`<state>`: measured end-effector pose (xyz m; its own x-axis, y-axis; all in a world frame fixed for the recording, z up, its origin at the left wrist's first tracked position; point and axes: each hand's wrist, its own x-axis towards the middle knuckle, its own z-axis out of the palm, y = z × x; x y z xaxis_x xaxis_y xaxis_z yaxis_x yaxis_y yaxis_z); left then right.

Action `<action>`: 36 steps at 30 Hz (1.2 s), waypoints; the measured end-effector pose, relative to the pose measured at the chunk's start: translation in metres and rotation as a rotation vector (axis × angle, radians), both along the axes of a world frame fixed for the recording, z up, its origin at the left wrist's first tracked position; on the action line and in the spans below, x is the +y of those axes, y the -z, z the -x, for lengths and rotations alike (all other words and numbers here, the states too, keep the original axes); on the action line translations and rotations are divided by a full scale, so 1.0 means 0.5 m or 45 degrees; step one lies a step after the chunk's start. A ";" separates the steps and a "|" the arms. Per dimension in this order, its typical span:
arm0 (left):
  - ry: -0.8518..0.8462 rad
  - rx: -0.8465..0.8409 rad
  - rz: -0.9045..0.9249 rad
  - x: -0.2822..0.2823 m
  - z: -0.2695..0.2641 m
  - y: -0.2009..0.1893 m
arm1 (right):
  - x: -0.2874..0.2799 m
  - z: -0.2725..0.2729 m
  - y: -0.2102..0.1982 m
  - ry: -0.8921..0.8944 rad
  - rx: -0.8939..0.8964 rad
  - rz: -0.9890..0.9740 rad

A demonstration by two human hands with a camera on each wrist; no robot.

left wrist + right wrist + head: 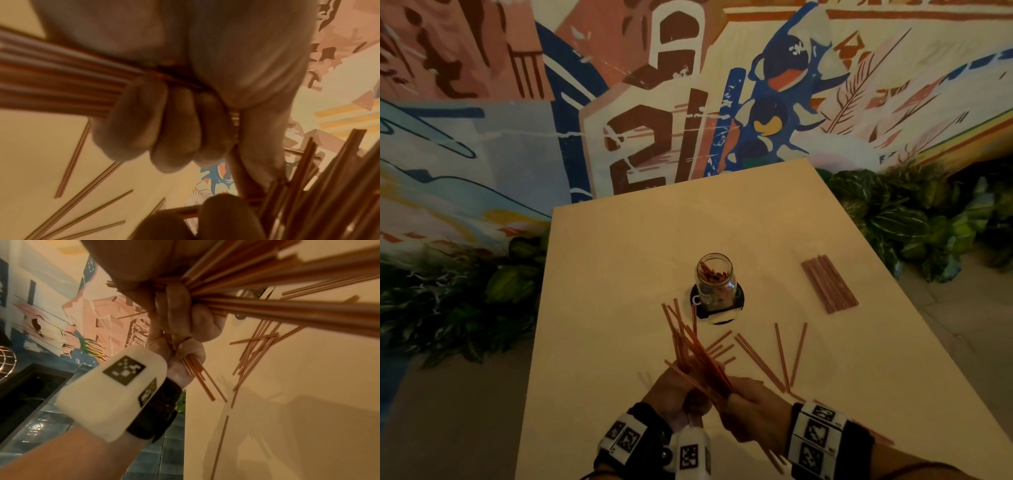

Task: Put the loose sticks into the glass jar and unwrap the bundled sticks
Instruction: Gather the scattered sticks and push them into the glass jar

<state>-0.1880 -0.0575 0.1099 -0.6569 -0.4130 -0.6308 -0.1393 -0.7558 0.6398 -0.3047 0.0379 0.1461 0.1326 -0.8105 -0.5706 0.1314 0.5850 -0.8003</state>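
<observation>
Both hands, left hand and right hand, clasped together around one fistful of sticks, its long axis fanning up toward the glass jar.

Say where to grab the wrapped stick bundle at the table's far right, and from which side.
Grip the wrapped bundle across its narrow width near mid-length, coming from above. It lies flat on the table, long and slim, with bare table along both long edges.

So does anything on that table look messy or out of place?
Yes: loose sticks lie scattered at odd angles on the table near the glass jar. The handful of sticks in the left hand fans out unevenly. The wrapped bundle lies neatly.
</observation>
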 end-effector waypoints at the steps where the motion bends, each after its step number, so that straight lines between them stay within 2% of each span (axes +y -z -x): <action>1: 0.008 -0.003 0.024 -0.002 -0.001 0.000 | 0.000 0.000 -0.001 0.002 -0.008 -0.007; 4: 0.011 -0.026 0.093 -0.004 -0.002 0.005 | 0.002 0.001 0.006 0.051 -0.055 -0.067; 6: -0.111 -0.071 0.096 -0.008 -0.002 0.015 | 0.001 0.011 0.013 0.055 -0.051 -0.110; 9: -0.329 -0.167 0.041 -0.024 -0.013 0.027 | 0.006 0.037 0.032 0.003 0.222 -0.117; 11: -0.368 -0.239 0.020 -0.030 -0.024 0.036 | 0.009 0.051 0.044 0.029 0.423 -0.092; 16: -0.046 -0.364 0.134 0.004 -0.003 0.015 | -0.026 0.041 0.053 0.216 0.656 0.063; 18: 0.051 -0.342 0.185 0.024 0.014 0.001 | -0.042 0.026 0.058 0.284 0.641 0.124; 21: 0.078 -0.312 0.249 0.042 0.029 -0.013 | -0.053 0.014 0.073 0.429 0.602 0.173; 27: 0.082 -0.400 0.363 0.039 0.032 -0.006 | -0.061 0.017 0.072 0.430 0.657 0.166; 32: -0.083 -0.476 0.326 0.037 0.020 0.013 | -0.051 0.019 0.088 0.485 0.671 0.053; 36: -0.207 -0.554 0.274 0.040 0.019 0.030 | -0.056 0.019 0.092 0.495 0.511 -0.079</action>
